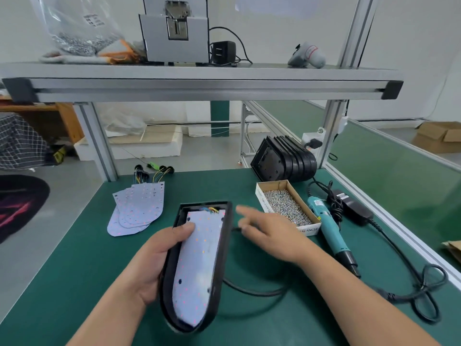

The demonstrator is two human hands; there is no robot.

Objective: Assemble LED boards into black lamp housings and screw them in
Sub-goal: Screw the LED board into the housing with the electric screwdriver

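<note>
Right hand: motion-blurred, fingertips indistinct.
Screw box: near-end label partly hidden behind that hand; side print unreadable.
Lamp housing: left wall covered by left hand.
Plastic bag on shelf: cut off at the top edge; print too small to read.
Spare LED boards: lower ones overlapped.

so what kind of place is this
Probably a small lamp assembly bench in a workshop: a box of screws beside an electric screwdriver, stacked black housings, a pile of LED boards, and the left hand holding a housing with a board in it.
</note>
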